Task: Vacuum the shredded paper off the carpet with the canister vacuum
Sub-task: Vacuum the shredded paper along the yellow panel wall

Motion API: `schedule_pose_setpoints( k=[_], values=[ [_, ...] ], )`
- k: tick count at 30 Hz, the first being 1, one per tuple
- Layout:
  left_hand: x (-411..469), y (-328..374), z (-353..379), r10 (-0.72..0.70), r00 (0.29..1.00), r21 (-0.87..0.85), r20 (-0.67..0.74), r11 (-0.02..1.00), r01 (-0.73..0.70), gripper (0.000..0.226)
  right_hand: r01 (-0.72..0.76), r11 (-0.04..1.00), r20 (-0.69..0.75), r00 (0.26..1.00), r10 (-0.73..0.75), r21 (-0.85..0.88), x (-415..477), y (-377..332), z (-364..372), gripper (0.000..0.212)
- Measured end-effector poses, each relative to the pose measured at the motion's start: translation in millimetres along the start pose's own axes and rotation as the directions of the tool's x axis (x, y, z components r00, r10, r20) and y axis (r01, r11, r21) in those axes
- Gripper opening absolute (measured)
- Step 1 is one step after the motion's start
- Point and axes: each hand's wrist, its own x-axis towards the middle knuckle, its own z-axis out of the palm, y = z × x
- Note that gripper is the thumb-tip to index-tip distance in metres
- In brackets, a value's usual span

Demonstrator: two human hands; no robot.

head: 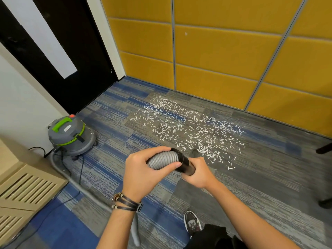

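White shredded paper (194, 128) lies scattered over the striped blue and grey carpet (115, 123) near the yellow wall. A grey canister vacuum (71, 135) with a green handle stands at the left by the door. Its grey ribbed hose (161, 159) runs across the floor up to my hands. My left hand (143, 169) grips the ribbed end of the hose. My right hand (197, 173) grips the black tube (183, 161) fitted on the hose end. The dark nozzle tip (194, 152) shows just beyond my right hand, at the near edge of the paper.
A black door (59, 56) and a white wall stand at the left, with a beige slatted cabinet (23, 191) below. Yellow padded wall panels (224, 51) close the back. A black power cord (80, 173) trails on the carpet. My shoe (192, 223) is at the bottom. Dark furniture legs (325, 149) stand at the right edge.
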Motion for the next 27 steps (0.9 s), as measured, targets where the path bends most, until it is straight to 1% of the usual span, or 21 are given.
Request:
schedule_pose_setpoints(
  k=[3, 6, 8, 11, 15, 18, 22, 25, 27],
  values=[
    [5.4, -6.4, 3.1, -0.046, 0.999, -0.028, 0.028, 0.999, 0.046, 0.041, -0.031, 0.999, 0.011, 0.999, 0.031, -0.018, -2.7, 7.1, 0.6, 0.036],
    [6.3, -8.7, 4.3, -0.047, 0.997, -0.044, 0.059, 0.998, 0.050, 0.041, -0.061, 0.998, 0.006, 0.998, 0.061, -0.006, -13.5, 14.8, 0.3, 0.034],
    [6.5, -6.1, 7.1, -0.049, 0.998, -0.045, 0.047, 0.998, 0.051, 0.041, -0.064, 0.998, -0.005, 0.998, 0.064, -0.008, -14.4, 15.7, -4.3, 0.035],
    [11.0, -1.2, 11.1, -0.030, 1.000, -0.040, -0.009, 0.999, 0.029, 0.042, -0.040, 0.999, -0.047, 0.998, 0.039, -0.011, -6.1, 11.7, -11.9, 0.038],
    [18.9, 4.3, 13.8, -0.005, 1.000, -0.017, -0.007, 1.000, 0.005, 0.042, -0.017, 1.000, -0.038, 0.999, 0.017, 0.018, 0.3, 8.3, -17.4, 0.046],
    [22.4, 5.6, 17.4, -0.017, 0.999, -0.061, 0.032, 0.998, 0.018, 0.042, -0.013, 1.000, -0.020, 1.000, 0.013, 0.025, -3.8, 10.7, -21.2, 0.039],
    [25.5, 9.9, 21.6, -0.013, 0.997, -0.109, 0.081, 0.994, 0.022, 0.042, -0.016, 0.999, -0.050, 0.999, 0.019, 0.042, -15.7, 19.0, -25.2, 0.034],
    [25.5, 11.2, 24.7, -0.007, 0.998, -0.098, 0.067, 0.995, 0.014, 0.044, -0.030, 0.999, -0.065, 0.997, 0.032, 0.032, -19.6, 23.6, -28.8, 0.025],
    [24.5, 11.4, 22.9, 0.026, 0.999, -0.076, 0.032, 0.997, -0.024, 0.044, -0.021, 0.999, -0.063, 0.998, 0.023, 0.027, -18.3, 22.0, -28.4, 0.023]
  ],
)
